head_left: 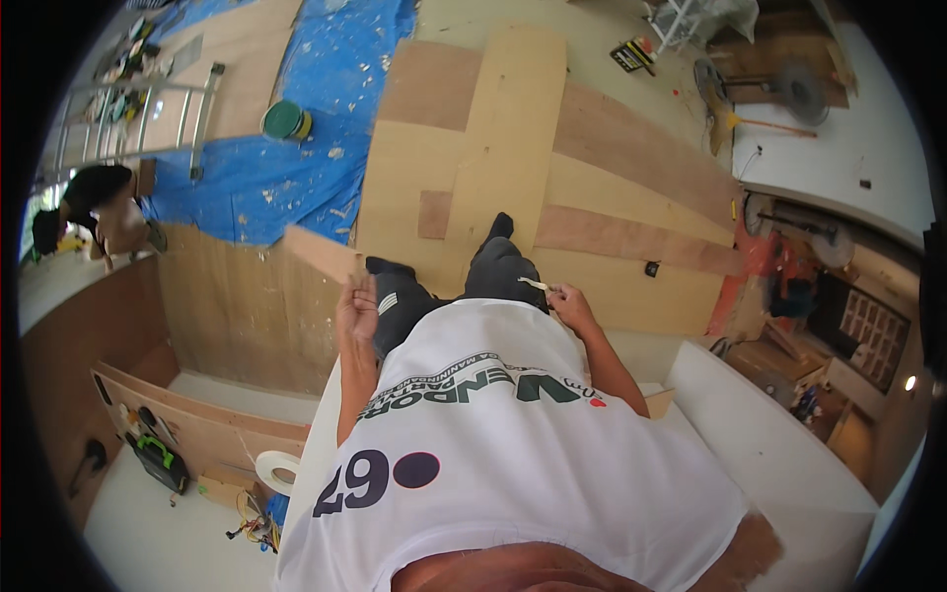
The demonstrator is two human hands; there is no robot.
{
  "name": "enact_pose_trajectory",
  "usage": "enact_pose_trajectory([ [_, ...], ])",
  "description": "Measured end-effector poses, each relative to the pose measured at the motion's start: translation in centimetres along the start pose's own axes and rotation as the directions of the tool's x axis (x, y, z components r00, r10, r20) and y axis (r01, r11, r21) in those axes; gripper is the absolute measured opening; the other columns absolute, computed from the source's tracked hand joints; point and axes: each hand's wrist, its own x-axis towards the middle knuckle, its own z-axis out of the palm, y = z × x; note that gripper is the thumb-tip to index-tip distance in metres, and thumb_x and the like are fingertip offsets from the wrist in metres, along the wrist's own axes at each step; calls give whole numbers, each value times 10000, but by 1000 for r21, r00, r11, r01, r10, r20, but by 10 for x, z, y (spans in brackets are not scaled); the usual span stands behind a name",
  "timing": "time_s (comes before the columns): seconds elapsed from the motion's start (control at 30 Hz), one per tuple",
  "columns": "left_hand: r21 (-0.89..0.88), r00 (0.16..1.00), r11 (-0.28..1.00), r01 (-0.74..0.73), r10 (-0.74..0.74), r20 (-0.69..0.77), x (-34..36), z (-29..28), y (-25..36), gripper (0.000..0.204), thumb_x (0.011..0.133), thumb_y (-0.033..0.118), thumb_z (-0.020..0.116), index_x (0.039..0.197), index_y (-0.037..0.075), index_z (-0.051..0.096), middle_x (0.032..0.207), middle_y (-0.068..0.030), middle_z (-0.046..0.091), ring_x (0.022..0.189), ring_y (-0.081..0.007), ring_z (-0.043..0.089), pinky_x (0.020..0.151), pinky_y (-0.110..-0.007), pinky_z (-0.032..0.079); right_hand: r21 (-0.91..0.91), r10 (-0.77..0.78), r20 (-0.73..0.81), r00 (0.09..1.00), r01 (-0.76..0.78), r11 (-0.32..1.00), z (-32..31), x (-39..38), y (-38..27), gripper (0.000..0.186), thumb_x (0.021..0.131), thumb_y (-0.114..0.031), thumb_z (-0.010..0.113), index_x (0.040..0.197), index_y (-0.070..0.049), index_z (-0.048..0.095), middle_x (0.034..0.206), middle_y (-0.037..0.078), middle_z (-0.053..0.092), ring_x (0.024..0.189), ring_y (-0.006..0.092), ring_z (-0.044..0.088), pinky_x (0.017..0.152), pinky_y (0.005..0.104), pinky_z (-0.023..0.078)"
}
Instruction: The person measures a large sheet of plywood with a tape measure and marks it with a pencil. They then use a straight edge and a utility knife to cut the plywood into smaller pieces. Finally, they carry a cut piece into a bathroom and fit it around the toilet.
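Note:
My left hand is closed around the lower end of a flat, thin, reddish-brown piece of board, which slants up and away to the left, in front of my left foot. Beside my right thigh, my right hand grips a small slim tool with a pale handle. Its tip points left over the dark trousers; the exact kind is too small to make out. The two hands are apart, one on each side of my white shirt.
Plywood sheets cover the floor ahead. Further left lie a blue tarp and a green bucket, near a metal ladder. A bent-over person is at far left. White panels stand on my right.

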Motion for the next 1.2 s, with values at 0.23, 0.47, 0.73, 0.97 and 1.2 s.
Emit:
enact_pose_trajectory([
  [0.23, 373, 919, 862, 343, -390, 54, -6, 103, -132, 207, 944, 116, 565, 1128, 23, 542, 1107, -132, 626, 1102, -233, 586, 996, -362, 489, 464, 259, -161, 952, -158, 872, -86, -40, 80, 329, 879, -206, 576, 1118, 18, 608, 868, 85, 664, 724, 153, 636, 588, 258, 472],
  [0.47, 723, 629, 554, 412, -747, 214, -8, 284, -206, 149, 957, 89, 528, 1094, 34, 552, 1022, -88, 633, 1066, -206, 594, 973, -341, 495, 953, 666, -67, 743, -151, 263, -10, -185, 310, 77, 852, -146, 572, 827, -77, 594, 708, 50, 591, 570, 157, 560, 454, 288, 420],
  [0.73, 827, 667, 470, 308, -727, 165, 17, 300, -353, 153, 952, 118, 542, 1077, 39, 581, 988, -92, 664, 935, -192, 650, 935, -368, 519, 889, 869, 232, 438, -458, -6, 165, -310, 261, 103, 789, -157, 624, 798, -55, 615, 752, 116, 636, 674, 253, 632, 549, 379, 464],
  [0.97, 883, 559, 287, 371, -828, 35, -51, 193, -443, 221, 921, 116, 570, 1128, 40, 549, 1044, -69, 646, 920, -178, 617, 904, -352, 496, 720, 696, 44, 717, -506, 476, 134, -242, 251, 125, 790, -167, 617, 817, -45, 626, 772, 137, 645, 700, 275, 637, 585, 400, 470],
  [1.2, 870, 658, 73, 488, -686, -311, -38, 100, -452, 204, 917, 153, 586, 1078, 32, 551, 1033, -92, 595, 970, -195, 569, 947, -366, 476, 377, 436, -347, 830, -302, 876, -53, -199, 429, 219, 821, -201, 573, 917, -24, 660, 828, 197, 659, 780, 325, 641, 699, 430, 486],
])
